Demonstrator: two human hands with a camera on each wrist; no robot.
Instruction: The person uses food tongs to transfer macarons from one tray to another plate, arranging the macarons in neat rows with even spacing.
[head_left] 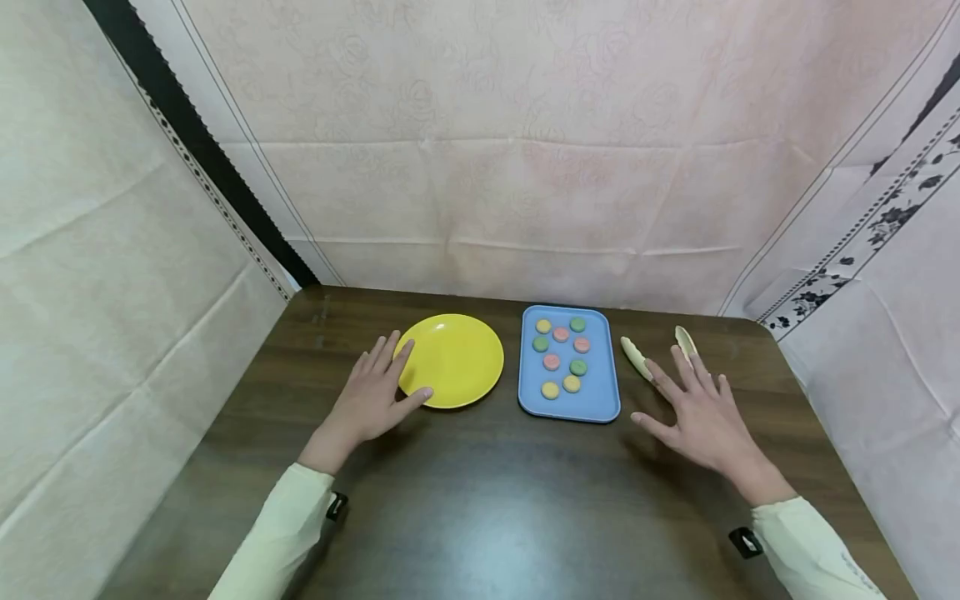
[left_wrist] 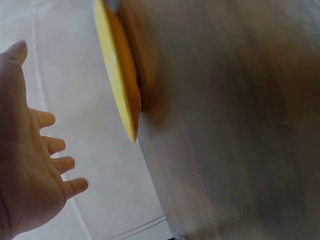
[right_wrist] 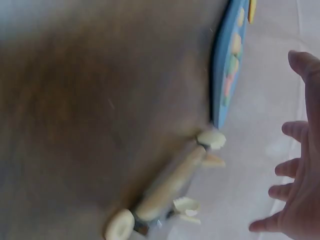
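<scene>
Count, from left to right, one yellow plate [head_left: 455,358], one blue tray [head_left: 566,407] and one pair of pale tongs [head_left: 635,356], all on a dark wooden table [head_left: 480,517]. On the tray, count nine small discs: three yellow discs [head_left: 543,326], three green discs [head_left: 578,367] and three pink discs [head_left: 561,334]. Count two bare hands, both below pale sleeves [head_left: 273,533].

At far left, find the left hand [head_left: 375,392] wide, with thumb and fingers spread, holding nothing. In the head view, overlaps the left rim of the plate; in the left wrist view, hangs apart from it. At far right, find the right hand [head_left: 703,421] equally wide, with spread fingers, holding nothing. In the head view, covers much of the tongs, leaving two pale tips in sight; in the right wrist view, hangs clear of them.

Relative to the hands, find the plate just right of the left hand, partly beneath its fingers; the tray between both, nearer the right thumb; the tongs beneath the right hand, just beside the tray.
</scene>
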